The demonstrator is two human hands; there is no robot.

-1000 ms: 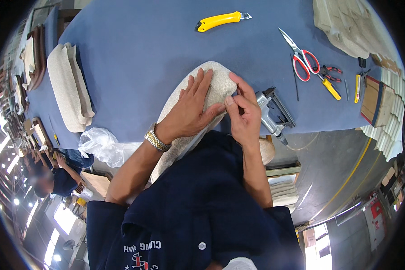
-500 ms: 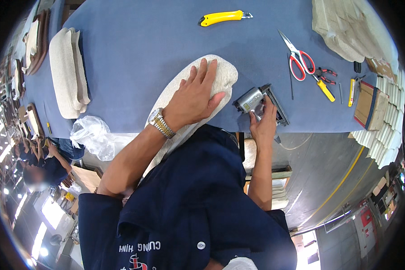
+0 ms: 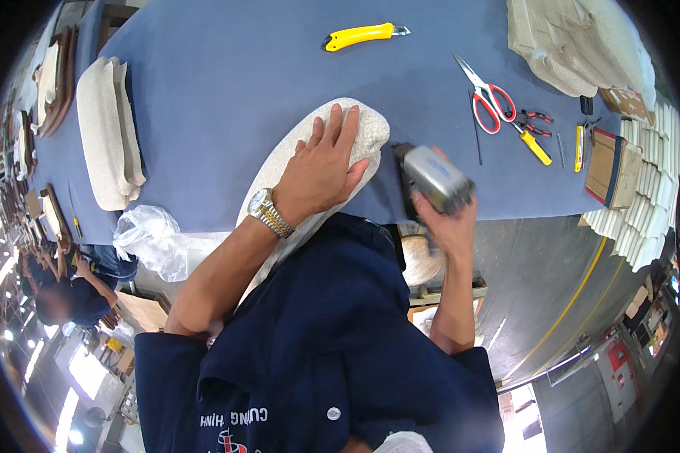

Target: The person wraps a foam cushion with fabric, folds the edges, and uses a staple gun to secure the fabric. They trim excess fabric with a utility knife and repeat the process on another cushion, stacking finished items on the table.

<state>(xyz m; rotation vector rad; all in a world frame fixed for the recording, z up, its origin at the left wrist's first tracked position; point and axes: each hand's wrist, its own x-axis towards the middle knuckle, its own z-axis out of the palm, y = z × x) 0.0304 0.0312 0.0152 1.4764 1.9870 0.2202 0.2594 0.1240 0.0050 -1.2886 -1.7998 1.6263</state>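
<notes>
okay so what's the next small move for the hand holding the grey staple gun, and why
Probably bring the grey staple gun, gripped in the right hand, across to the edge of the beige fabric-covered pad. The left hand lies flat on that pad, and the tool is lifted clear of it.

You're standing in an upholstery workshop.
Your long blue worktable (image 3: 227, 98) carries stacked fabric-covered pads (image 3: 109, 132), red scissors (image 3: 491, 97), a yellow utility knife (image 3: 359, 35) and pliers (image 3: 533, 121), over a line-marked concrete floor (image 3: 551, 302).

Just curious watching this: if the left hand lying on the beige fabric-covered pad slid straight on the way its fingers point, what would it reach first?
Probably the left hand would cross the pad's rounded end, then bare blue table cover; further up, perhaps the yellow utility knife, though depth is unclear.
</notes>
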